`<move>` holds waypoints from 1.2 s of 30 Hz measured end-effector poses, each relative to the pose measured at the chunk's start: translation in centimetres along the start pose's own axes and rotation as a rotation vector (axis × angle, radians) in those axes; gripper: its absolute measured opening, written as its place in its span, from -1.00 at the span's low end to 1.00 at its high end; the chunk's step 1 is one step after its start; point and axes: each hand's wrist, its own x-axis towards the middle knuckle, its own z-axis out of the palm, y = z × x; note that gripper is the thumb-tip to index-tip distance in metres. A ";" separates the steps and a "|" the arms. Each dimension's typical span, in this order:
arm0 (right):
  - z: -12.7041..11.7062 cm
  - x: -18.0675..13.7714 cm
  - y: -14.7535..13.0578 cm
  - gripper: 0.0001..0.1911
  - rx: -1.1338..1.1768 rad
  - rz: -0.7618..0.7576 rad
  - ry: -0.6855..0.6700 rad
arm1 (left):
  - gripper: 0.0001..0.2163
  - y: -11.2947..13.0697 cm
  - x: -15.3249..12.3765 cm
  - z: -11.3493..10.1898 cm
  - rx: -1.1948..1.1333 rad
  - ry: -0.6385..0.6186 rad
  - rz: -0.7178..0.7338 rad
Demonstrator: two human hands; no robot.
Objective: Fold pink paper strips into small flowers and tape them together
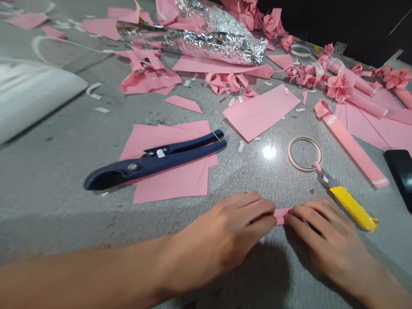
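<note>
Your L hand & R hand, fingers curled in, pinch a pink strip. Yellow knife's nr R hand; blue tool's on pink sheets, left.

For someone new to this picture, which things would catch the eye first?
Probably the shiny crumpled foil at the top, among pink paper scraps. Then the dark blue tool on pink sheets left of centre, and the yellow knife at right, near the right hand.
</note>
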 end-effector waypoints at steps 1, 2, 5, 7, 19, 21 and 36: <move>0.0 0.0 0.0 -0.60 -0.004 -0.006 -0.004 | -0.66 0.1 0.1 -0.1 0.031 -0.012 0.015; 0.0 -0.1 0.0 -0.61 -0.005 -0.011 -0.011 | -0.64 0.2 0.1 -0.2 0.058 -0.026 0.031; -0.1 -0.1 0.0 -0.65 -0.019 -0.022 -0.027 | -0.61 0.6 0.1 -0.5 0.129 -0.049 0.060; -0.2 -0.1 0.0 -0.65 -0.029 -0.031 -0.015 | -0.63 0.9 0.0 -0.7 0.192 -0.042 0.090; -0.4 -0.2 0.1 -0.56 -0.099 -0.068 0.041 | -0.75 1.3 -1.1 -1.1 0.269 0.016 0.200; -0.4 -0.2 0.0 -0.55 -0.108 -0.069 0.034 | -0.77 1.4 -0.9 -1.1 0.294 0.031 0.217; -1.4 -0.2 0.0 -0.58 -0.073 -0.076 -0.051 | -0.70 3.5 -2.7 0.1 0.537 0.037 0.205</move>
